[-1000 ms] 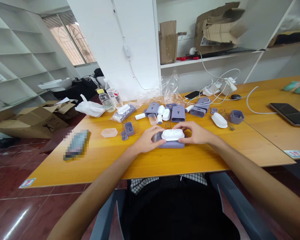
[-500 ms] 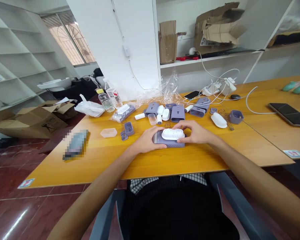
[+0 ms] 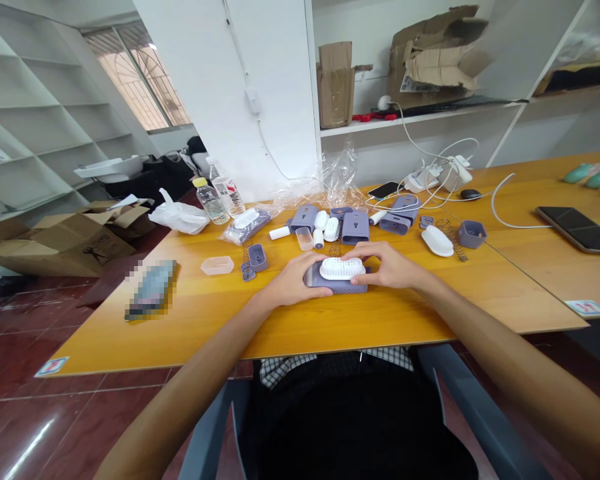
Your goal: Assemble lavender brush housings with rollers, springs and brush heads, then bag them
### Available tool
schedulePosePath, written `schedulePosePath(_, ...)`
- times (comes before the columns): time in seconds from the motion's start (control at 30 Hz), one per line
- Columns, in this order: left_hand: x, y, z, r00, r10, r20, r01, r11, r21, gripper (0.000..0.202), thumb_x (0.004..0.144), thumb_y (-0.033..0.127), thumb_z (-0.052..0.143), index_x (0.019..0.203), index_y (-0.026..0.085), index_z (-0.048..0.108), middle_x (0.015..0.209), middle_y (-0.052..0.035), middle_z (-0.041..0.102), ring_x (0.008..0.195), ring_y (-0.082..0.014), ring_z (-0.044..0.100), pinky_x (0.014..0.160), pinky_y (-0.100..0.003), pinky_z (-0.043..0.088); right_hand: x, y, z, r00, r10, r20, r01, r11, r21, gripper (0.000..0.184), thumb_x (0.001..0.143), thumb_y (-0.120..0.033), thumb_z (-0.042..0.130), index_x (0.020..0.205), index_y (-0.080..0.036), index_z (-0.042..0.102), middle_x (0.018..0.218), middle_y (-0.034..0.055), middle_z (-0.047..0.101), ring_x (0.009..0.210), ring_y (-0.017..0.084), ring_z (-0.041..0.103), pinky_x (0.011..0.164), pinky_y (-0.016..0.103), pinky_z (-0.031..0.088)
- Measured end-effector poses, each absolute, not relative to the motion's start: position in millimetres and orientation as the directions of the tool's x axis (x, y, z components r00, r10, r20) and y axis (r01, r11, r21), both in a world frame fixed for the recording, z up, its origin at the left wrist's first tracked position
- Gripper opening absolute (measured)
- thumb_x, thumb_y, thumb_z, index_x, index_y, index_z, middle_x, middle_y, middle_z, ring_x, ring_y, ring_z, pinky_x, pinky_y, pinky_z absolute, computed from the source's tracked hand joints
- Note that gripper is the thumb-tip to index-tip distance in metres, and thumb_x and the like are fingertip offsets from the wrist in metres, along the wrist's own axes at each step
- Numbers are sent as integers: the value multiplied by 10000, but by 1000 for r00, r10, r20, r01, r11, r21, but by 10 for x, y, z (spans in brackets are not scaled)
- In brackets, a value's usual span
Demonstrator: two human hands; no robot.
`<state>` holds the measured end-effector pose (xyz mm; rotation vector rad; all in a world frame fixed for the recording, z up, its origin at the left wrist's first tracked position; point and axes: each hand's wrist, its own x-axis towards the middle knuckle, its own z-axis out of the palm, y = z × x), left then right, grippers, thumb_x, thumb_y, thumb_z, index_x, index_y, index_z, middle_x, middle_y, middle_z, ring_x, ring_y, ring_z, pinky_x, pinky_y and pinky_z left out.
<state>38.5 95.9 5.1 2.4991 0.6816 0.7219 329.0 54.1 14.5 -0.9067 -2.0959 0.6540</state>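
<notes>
A purple plastic casing (image 3: 337,287) lies on the table in front of me, with a white oval brush (image 3: 343,269) on top of it, bristles facing up. My left hand (image 3: 295,280) is wrapped round the casing's left end, thumb along its front side. Fingers and thumb of my right hand (image 3: 383,265) grip the brush at its right end. Behind my hands lie more purple casings (image 3: 356,227), white brush heads (image 3: 331,230), white rollers (image 3: 280,233) and a coil spring (image 3: 335,249).
Left of my hands are a purple cup-like part (image 3: 257,257) and a clear tray (image 3: 217,265). To the right lie a white brush piece (image 3: 437,241) and another purple cup (image 3: 473,234). Bottles (image 3: 211,201), a plastic bag (image 3: 180,217), cables and a tablet (image 3: 580,228) sit farther out.
The white brush has slid slightly to the left along the top of the casing, my right hand moving with it. My left hand has stayed in place on the casing.
</notes>
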Motion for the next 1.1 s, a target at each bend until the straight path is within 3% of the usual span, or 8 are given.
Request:
schedulePosePath(0.3, 370, 970, 45, 736, 587, 337, 353, -758, 549, 757, 805, 584, 899, 1415, 243, 608, 1428, -148, 680, 1309, -379, 653, 1137, -582, 495, 3347, 561, 123, -457, 774, 438, 424, 622, -658, 417, 823, -428, 890, 1201, -265, 825, 1083, 73, 808, 932, 266, 725, 881, 432, 552)
schedulePosePath(0.53, 371, 956, 53, 732, 599, 324, 363, -746, 559, 786, 798, 582, 902, 1434, 237, 595, 1464, -150, 669, 1349, -379, 638, 1158, -558, 489, 3347, 551, 134, -485, 757, 437, 441, 644, -625, 405, 837, -424, 882, 1199, -253, 823, 1083, 80, 807, 944, 269, 732, 887, 423, 547)
schedulePosePath(0.9, 352, 976, 48, 736, 596, 321, 365, -749, 553, 773, 811, 589, 888, 1441, 248, 597, 1467, -142, 667, 1351, -379, 634, 1178, -578, 476, 3362, 548, 88, -447, 796, 408, 434, 592, -679, 463, 821, -360, 844, 1269, -274, 766, 1280, 91, 788, 1128, 307, 732, 944, 467, 580)
schedulePosePath(1.1, 345, 979, 48, 736, 605, 303, 383, -741, 551, 769, 814, 583, 883, 1448, 261, 592, 1476, -139, 659, 1373, -383, 619, 1185, -594, 463, 3418, 567, 88, -422, 829, 367, 458, 544, -703, 391, 811, -331, 812, 1197, -278, 775, 1244, 67, 806, 1134, 305, 740, 959, 490, 588)
